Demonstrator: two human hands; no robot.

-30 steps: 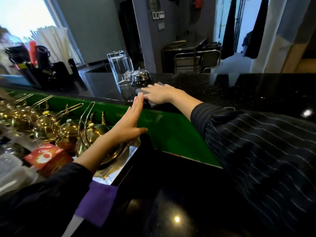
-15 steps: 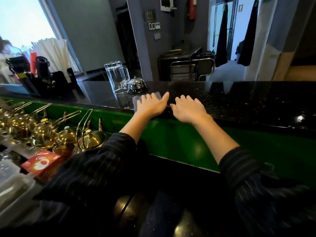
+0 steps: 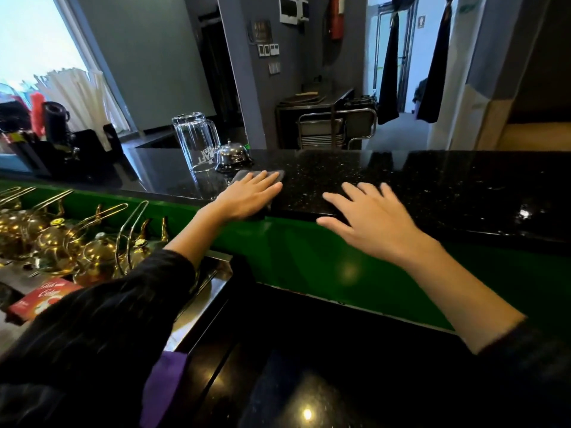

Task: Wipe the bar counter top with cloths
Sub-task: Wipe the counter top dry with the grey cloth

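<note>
A person's left hand [image 3: 250,196] presses flat, fingers straight, on a grey cloth [image 3: 279,173] at centre frame on the black bar counter [image 3: 432,186], just in front of a bell [image 3: 233,156] and a glass jug [image 3: 194,140]. The right hand [image 3: 374,220], fingers spread and holding nothing, is over the counter's near edge, right of centre. Brass teapots [image 3: 61,242] line the lower left.

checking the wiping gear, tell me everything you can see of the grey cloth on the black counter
The small grey fabric cloth lies flat on the black speckled stone counter top, near its front edge. The left hand presses on it with straight fingers and covers most of it; only a soft, matte strip shows past the fingertips. The chrome dome bell stands just behind it.
</note>
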